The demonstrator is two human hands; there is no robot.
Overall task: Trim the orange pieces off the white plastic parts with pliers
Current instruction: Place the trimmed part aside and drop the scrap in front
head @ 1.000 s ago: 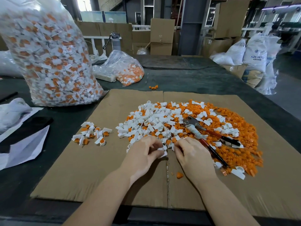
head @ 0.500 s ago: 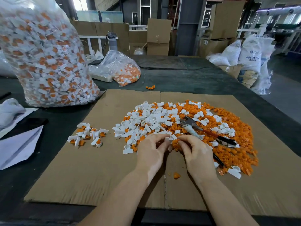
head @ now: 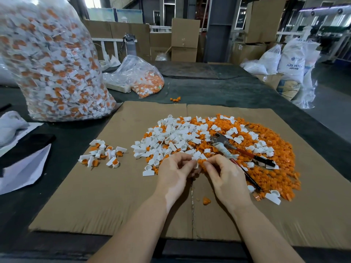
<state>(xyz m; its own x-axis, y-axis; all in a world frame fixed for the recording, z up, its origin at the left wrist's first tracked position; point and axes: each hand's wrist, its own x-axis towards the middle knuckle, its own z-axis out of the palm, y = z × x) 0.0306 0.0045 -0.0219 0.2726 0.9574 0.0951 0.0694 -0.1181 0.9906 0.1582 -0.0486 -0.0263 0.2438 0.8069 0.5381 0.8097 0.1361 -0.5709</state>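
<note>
Left hand [head: 175, 172] and right hand [head: 226, 176] together pinch one small white plastic part [head: 198, 156] over flat brown cardboard [head: 114, 196]; red-handled metal pliers [head: 230, 149] lie unheld on the mixed orange-and-white pile [head: 190, 133]; a clear bulging bag of untrimmed parts [head: 55, 67] stands far left.

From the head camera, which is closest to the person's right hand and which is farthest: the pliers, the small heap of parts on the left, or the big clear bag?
Measured from the right hand:
1. Pliers: lying on the orange and white pile just beyond the hand, on its right.
2. Small heap: on the cardboard, past the left hand.
3. Big clear bag: standing at the far left, off the cardboard.
</note>
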